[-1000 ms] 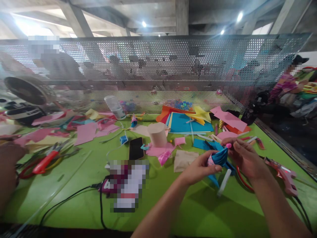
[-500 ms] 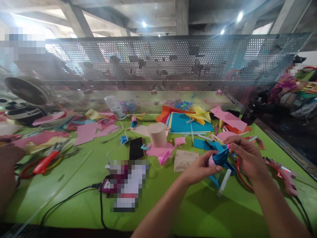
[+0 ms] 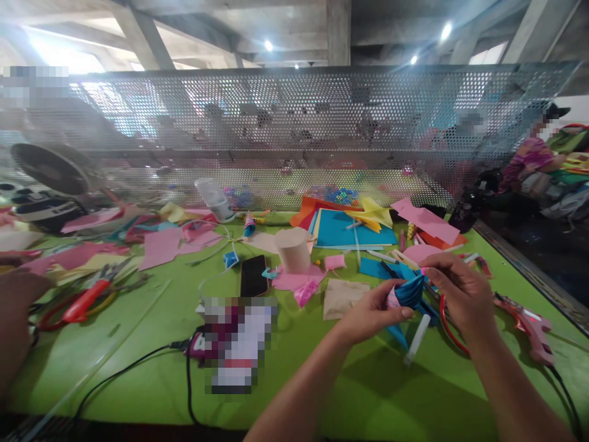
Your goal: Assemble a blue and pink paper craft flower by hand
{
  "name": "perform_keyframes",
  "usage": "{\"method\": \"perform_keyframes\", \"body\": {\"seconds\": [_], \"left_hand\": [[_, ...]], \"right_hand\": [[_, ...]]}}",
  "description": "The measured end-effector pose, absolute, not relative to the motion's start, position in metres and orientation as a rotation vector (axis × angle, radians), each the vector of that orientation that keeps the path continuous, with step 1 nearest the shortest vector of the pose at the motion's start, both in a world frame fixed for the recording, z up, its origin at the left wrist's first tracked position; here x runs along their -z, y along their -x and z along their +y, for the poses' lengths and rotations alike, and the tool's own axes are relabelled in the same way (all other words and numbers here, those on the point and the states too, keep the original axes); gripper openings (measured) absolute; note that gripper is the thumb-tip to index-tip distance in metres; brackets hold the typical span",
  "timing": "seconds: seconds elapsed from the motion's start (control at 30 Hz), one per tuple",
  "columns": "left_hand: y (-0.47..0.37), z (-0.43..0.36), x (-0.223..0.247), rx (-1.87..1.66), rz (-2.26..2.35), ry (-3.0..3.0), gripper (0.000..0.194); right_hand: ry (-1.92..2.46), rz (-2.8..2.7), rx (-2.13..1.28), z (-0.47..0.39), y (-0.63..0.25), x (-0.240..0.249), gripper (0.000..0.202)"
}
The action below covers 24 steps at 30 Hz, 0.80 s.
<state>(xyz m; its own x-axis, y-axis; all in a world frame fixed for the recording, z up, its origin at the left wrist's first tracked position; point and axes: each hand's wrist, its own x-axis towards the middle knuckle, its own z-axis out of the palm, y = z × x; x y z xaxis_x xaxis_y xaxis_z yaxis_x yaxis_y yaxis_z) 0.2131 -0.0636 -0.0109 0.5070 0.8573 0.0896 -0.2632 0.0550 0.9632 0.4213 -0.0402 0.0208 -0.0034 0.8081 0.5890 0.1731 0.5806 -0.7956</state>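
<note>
My left hand (image 3: 368, 314) grips a small cone of pleated blue felt (image 3: 409, 291) with a pink patterned band, thumb in front and fingers behind. At the cone's tip, my right hand (image 3: 462, 298) pinches a small bright pink ball (image 3: 424, 271), mostly covered by the fingertips. The ball appears to touch the tip. Below the cone stands out a white stick (image 3: 417, 339), like a glue stick. Blue felt scraps (image 3: 372, 266) and a red loop handle (image 3: 447, 328) lie around and under my hands.
A pink glue gun (image 3: 529, 328) with a cord lies at the right. Left of my hands are a beige felt piece (image 3: 345, 298), a cream cylinder (image 3: 293, 252) and a dark phone (image 3: 254, 276). Another person's arm (image 3: 16, 325) reaches in near red-handled cutters (image 3: 87, 301).
My right fingers have closed further over the pink ball, so less of it shows, and that hand has tilted slightly. My left hand and the cone stay nearly still.
</note>
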Motion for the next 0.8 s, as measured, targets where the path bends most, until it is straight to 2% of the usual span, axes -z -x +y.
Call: {"method": "perform_keyframes", "body": {"seconds": [0.17,0.33,0.5,0.7,0.8], "left_hand": [[-0.2126,-0.0642,0.0123,-0.928,0.585,-1.177,0.072],[-0.2128,-0.065,0.0106,-0.902,0.54,-1.143,0.069],[-0.2129,-0.0656,0.0087,-0.895,0.523,-1.153,0.064],[-0.2105,-0.0656,0.0097,-0.908,0.536,-1.111,0.074],[-0.2099,-0.0651,0.0102,-0.905,0.53,-1.103,0.074]], "right_hand": [[0.807,-1.518,-0.8,-0.0391,-0.4257,-0.0204,0.021],[0.743,-1.545,-0.945,-0.0339,-0.4279,-0.0206,0.013],[0.741,-1.502,-1.02,-0.0321,-0.4264,-0.0189,0.014],[0.766,-1.455,-1.145,-0.0344,-0.4281,-0.017,0.032],[0.754,-1.441,-1.114,-0.0343,-0.4264,-0.0165,0.017]]}}
